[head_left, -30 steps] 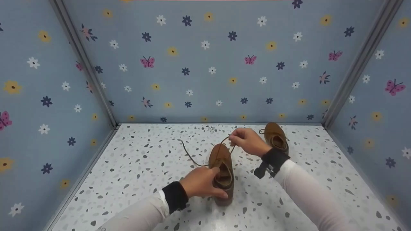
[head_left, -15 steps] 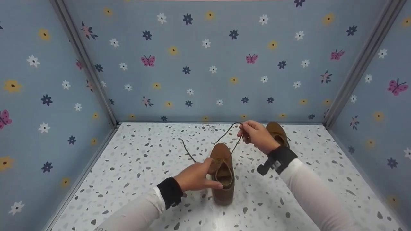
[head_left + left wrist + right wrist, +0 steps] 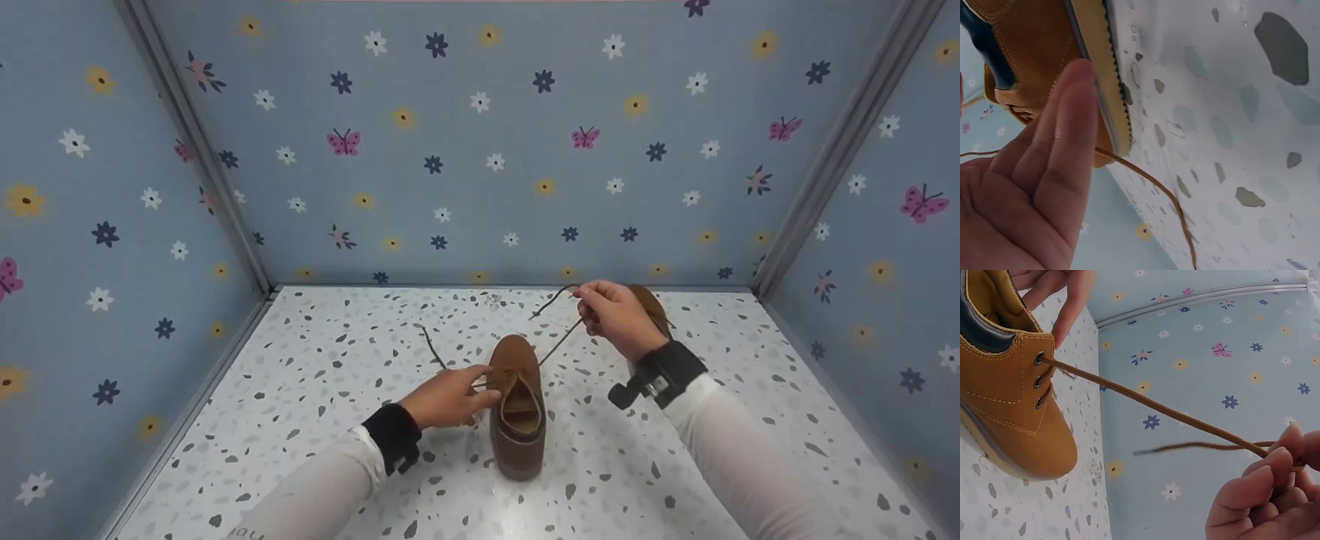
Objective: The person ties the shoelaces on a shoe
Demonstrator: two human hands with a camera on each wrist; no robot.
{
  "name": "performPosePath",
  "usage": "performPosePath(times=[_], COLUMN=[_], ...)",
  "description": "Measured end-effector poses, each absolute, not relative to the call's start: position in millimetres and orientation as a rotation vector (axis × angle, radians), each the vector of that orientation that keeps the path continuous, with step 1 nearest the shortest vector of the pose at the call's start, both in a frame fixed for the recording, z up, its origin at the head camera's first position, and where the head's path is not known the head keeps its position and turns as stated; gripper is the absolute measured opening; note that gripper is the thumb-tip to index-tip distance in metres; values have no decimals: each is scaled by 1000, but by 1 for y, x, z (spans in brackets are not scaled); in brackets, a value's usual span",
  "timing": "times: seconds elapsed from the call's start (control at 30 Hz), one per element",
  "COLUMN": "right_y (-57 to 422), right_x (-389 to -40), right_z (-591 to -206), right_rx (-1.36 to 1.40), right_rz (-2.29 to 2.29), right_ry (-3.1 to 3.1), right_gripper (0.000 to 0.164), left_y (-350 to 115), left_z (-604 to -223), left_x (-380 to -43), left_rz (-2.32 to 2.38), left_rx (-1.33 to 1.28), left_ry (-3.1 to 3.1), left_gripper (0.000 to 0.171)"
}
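Observation:
A brown lace-up shoe stands on the speckled floor, toe pointing away from me, with a dark padded collar and metal eyelets. My right hand pinches one end of its shoelace, up and to the right of the toe. The lace runs taut from the top eyelet to my fingers, and its loose tip hangs beyond them. At the shoe's left side is my left hand, its fingers fairly straight near the eyelets. The other lace end passes behind those fingers and trails onto the floor.
A second brown shoe stands near the back wall, partly hidden behind my right hand. Blue flower-patterned panels enclose the white speckled floor at the back and both sides, with metal corner strips.
My right hand has moved up and right, drawing the lace out straighter. My left hand has slid off the shoe's opening toward its left side. The shoe has stayed nearly still.

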State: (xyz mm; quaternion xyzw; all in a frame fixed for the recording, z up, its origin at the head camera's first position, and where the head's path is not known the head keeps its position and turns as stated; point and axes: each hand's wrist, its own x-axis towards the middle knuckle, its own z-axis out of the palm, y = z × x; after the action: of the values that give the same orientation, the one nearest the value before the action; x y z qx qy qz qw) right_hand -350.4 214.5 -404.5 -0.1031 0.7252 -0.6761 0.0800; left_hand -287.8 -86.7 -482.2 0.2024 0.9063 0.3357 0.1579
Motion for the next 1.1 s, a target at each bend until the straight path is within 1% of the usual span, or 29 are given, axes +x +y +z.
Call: performPosePath(times=[0.07, 0.1, 0.2, 0.23, 0.47, 0.73, 0.93, 1.0, 1.1], right_y=[217, 218, 220, 221, 225, 229, 230, 230, 229], right_x=[-351, -351, -351, -351, -352, -355, -354, -354, -352], right_z=[-404, -404, -405, -405, -411, -420, -424, -425, -426], right_rx=[-284, -275, -240, -229, -146, -126, -98, -84, -63], right_rz=[-2034, -2038, -2044, -2041, -1977, -1877, -1849, -1838, -1831], right_ry=[2189, 2201, 2242, 2257, 2346, 2390, 2391, 2388, 2378], right_gripper=[25, 25, 26, 26, 30, 32, 37, 38, 38], left_y=[-87, -88, -89, -90, -95, -93, -83, -80, -78], left_z=[-485, -487, -492, -494, -496, -491, -486, -483, -478], left_x=[-292, -294, -298, -299, -305, -313, -321, -323, -326], left_rz=[976, 985, 1010, 1015, 1031, 1406, 1464, 1497, 1530], left_rx=[563, 556, 526, 519, 489, 235, 176, 159, 92], left_ry=[2569, 2557, 2524, 2521, 2622, 2726, 2857, 2823, 2748], left_gripper=[53, 50, 55, 54, 40, 29, 16, 16, 20])
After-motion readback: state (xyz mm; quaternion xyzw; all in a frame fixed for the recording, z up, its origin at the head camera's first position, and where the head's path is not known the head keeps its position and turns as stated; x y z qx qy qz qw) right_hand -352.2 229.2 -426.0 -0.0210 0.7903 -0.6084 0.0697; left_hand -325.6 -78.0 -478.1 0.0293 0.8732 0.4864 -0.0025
